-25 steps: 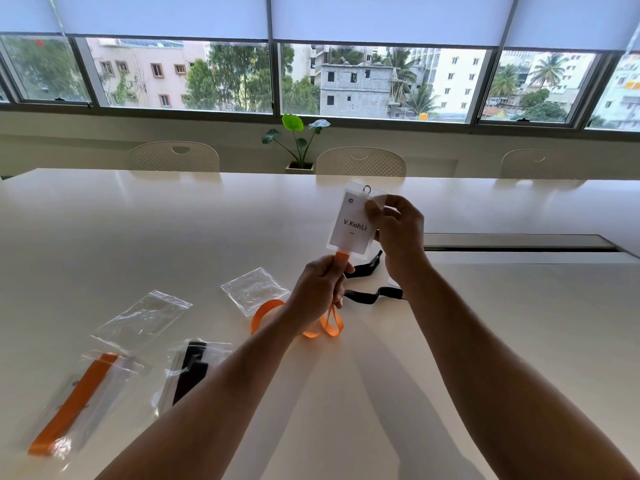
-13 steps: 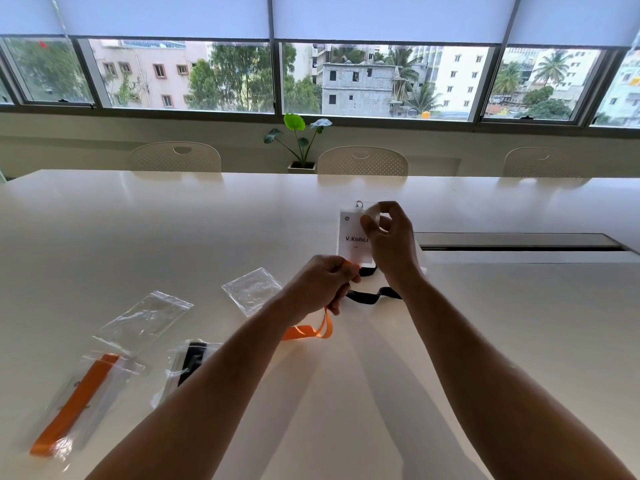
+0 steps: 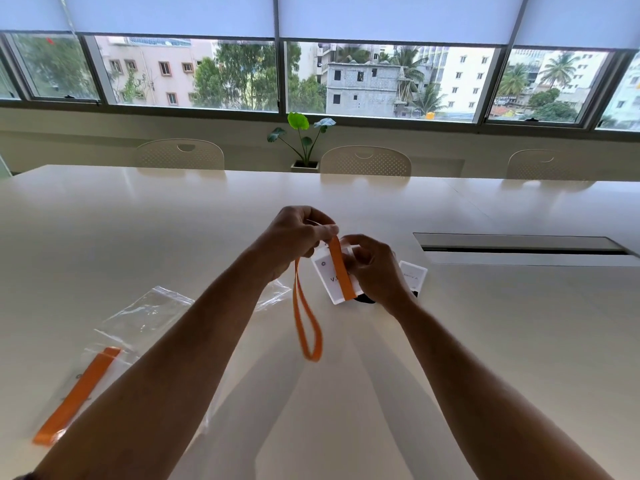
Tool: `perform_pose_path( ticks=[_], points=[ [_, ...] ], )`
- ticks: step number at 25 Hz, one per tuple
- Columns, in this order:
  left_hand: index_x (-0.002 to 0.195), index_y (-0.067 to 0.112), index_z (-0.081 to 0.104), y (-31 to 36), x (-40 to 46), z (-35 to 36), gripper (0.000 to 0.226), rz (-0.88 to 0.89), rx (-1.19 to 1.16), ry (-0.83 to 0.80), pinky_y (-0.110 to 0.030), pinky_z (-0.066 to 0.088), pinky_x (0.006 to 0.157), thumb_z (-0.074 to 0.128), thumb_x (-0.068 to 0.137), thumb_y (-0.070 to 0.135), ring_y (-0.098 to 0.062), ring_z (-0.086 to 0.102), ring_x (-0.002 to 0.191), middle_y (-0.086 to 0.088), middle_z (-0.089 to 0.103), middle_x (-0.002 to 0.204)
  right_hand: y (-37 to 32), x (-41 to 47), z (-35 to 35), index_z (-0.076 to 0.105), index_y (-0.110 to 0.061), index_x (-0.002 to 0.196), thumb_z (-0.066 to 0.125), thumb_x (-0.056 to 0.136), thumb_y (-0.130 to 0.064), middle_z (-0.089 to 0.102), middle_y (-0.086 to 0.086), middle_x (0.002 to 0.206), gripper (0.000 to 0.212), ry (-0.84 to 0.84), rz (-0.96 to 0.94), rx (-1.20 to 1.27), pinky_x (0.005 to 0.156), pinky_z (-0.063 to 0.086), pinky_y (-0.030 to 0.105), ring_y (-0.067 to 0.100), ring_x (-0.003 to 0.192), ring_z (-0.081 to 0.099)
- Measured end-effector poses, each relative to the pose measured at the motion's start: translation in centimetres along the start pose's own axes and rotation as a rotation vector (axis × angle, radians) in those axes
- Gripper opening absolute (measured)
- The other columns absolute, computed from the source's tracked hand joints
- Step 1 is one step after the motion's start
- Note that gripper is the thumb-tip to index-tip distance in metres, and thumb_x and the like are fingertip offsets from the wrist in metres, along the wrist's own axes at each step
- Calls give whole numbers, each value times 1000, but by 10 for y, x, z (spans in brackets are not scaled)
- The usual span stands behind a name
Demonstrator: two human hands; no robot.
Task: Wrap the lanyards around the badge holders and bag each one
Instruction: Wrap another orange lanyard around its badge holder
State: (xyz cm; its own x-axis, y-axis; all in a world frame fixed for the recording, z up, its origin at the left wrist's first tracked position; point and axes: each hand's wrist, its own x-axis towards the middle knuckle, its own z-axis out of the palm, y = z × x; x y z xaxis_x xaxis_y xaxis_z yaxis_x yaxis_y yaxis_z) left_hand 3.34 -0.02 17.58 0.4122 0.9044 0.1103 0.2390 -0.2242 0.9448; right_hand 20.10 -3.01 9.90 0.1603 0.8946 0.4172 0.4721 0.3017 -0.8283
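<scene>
The right hand point(image 3: 375, 268) hides half the badge holder point(image 3: 327, 278), blocking its name; the left hand point(image 3: 294, 237) pinches the orange lanyard point(image 3: 304, 327) across it above the bench point(image 3: 485, 341). Left of the badge holder, a clear bag point(image 3: 79, 389) holds another orange lanyard.

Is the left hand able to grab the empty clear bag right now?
Probably not yet. The left hand is pinching the orange lanyard above the badge holder. The empty bag lies uncovered on the table, so it is reachable once that hand lets go.
</scene>
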Motion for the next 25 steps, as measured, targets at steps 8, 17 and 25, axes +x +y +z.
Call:
perform_pose_path(
  ticks=[8, 17, 25],
  points=[
    [97, 11, 69, -17, 12, -3, 13, 159, 295, 207, -18, 46, 67, 62, 93, 21, -14, 62, 81, 4, 67, 88, 1, -3, 3, 61, -24, 109, 59, 96, -13, 74, 3, 95, 17, -91, 30, 98, 74, 60, 35, 12, 83, 73],
    [84, 20, 60, -26, 16, -10, 18, -29, 286, 29, -19, 46, 57, 56, 96, 33, -15, 60, 67, 2, 65, 75, -5, -6, -6, 59, -21, 110, 67, 83, -26, 75, 0, 100, 28, -247, 92, 381, 73, 60, 30, 19, 94, 73],
    [109, 9, 63, -43, 10, -12, 23, -112, 26, -180, -32, 52, 79, 47, 100, 23, -30, 64, 99, -16, 66, 106, -10, 4, -14, 58, -17, 102, 69, 79, -21, 76, 2, 97, 27, -241, 43, 573, 75, 59, 37, 25, 94, 72]
  ],
)
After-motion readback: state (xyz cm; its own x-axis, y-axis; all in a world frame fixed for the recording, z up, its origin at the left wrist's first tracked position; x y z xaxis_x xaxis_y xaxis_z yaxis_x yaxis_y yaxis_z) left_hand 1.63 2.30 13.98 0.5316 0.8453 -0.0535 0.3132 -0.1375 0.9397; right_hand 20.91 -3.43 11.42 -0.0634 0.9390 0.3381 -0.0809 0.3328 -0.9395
